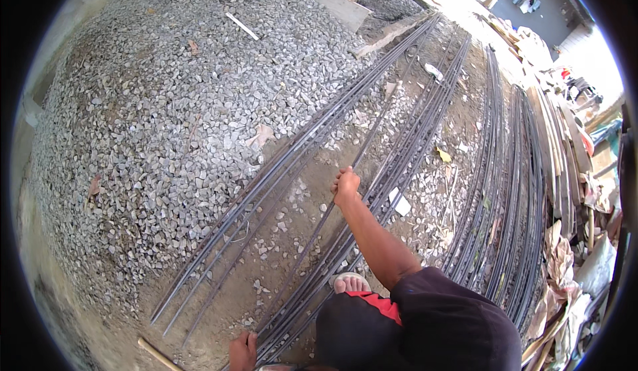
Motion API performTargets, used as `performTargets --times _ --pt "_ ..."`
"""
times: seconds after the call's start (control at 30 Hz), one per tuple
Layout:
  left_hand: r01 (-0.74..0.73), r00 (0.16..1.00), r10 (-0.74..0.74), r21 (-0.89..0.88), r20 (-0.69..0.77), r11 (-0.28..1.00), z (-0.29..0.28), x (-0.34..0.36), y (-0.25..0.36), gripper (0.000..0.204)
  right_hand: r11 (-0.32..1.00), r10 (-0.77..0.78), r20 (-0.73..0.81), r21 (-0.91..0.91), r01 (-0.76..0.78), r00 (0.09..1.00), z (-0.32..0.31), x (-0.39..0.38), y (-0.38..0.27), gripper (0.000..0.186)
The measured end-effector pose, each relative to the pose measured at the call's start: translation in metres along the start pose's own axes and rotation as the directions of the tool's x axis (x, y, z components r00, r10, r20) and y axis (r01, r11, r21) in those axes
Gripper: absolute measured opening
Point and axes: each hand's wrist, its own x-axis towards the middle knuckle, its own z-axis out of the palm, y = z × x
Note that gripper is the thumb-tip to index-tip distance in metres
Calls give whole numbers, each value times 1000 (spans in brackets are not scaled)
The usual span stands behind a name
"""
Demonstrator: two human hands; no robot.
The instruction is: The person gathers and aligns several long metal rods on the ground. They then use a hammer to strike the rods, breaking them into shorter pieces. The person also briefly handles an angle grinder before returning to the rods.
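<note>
Head view: the right hand (346, 186) is closed around one thin steel rod (312, 237) between two rod bundles (417, 132) on the earth (325, 172); the left hand (243, 352) curls near its lower end, grip unclear. Single-rod handling seems underway, calling for coordinated hands. Gravel (166, 118) lies left, planks (566, 191) right.

The right forearm (382, 241) reaches far and leftward, elbow only slightly bent, with the right hand (345, 185) curled into a fist. The left hand (243, 351) is nearer and farther left, fingers bent, its forearm out of sight.
</note>
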Motion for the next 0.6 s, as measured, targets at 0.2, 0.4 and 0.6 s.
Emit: performTargets --times 0.2,0.4,0.6 --pt "-42 986 70 180 -152 983 -35 11 -31 26 992 -78 186 -87 95 980 38 -39 -23 23" --pt "-88 847 235 311 -477 946 -148 54 16 27 995 -30 592 -62 83 805 120 -71 -65 40" --pt "-44 840 205 314 -502 949 -171 83 -30 40 966 128 794 -236 107 595 100 -74 -65 78"
